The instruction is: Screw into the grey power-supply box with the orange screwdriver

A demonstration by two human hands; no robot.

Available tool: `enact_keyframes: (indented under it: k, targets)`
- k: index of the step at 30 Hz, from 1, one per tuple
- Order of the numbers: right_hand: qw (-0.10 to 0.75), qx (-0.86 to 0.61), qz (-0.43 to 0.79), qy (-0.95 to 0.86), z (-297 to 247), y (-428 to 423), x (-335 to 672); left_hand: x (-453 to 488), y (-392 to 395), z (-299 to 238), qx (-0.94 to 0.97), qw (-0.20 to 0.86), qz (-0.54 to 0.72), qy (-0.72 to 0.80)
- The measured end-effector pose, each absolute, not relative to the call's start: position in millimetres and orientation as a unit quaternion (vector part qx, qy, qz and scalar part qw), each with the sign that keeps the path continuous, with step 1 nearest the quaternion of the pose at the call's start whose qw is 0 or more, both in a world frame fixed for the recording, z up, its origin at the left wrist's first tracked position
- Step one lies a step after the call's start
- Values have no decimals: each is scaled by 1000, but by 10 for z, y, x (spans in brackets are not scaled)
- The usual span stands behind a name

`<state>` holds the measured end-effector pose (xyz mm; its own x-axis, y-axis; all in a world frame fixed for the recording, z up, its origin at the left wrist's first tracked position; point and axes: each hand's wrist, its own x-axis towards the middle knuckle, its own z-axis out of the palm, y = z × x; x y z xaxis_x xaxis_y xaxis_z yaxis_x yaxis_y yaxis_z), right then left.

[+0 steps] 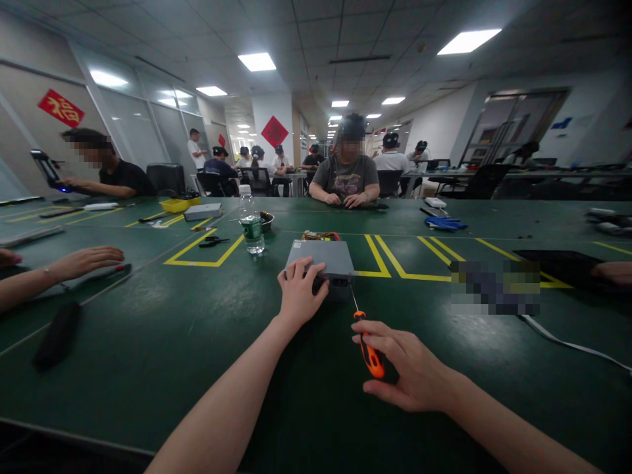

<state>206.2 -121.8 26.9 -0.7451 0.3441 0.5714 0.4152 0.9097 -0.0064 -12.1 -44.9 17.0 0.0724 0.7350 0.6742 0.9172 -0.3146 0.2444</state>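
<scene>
A grey metal computer power supply unit [328, 255] lies on the green table in front of me, bundled coloured wires [320, 236] at its far side. Curled over its near left corner is my left hand [301, 289], fingertips on the top face and thumb by the near side. My right hand [405, 362] has its fingers around the orange and black handle of a screwdriver [369, 352], with the thumb standing off it. The screwdriver's thin shaft points up to the unit's near right corner; whether the tip sits in a screw is too small to tell.
A water bottle [253, 224] stands beyond the unit to the left, near a small bowl [266, 220]. Another grey box [203, 211] and a yellow tray [178, 204] lie farther left. Blue gloves [444, 224] are at the right. Co-workers' hands [86, 263] show at both sides.
</scene>
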Motion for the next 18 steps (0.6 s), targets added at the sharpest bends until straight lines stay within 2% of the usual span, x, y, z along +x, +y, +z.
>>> enact_keyframes:
  k: [4, 8, 12, 18]
  targets:
    - [264, -173, -111, -942, 327, -1234, 2042, -118, -454, 178, -722, 122, -367, -573]
    - [310, -163, -136, -927, 326, -1223, 2011, -120, -452, 178, -722, 120, -367, -574]
    - [336, -187, -111, -917, 301, -1217, 2029, -119, -444, 167, -721, 122, -371, -572]
    - [264, -172, -129, -940, 339, -1241, 2014, -119, -440, 163, -721, 125, -375, -569]
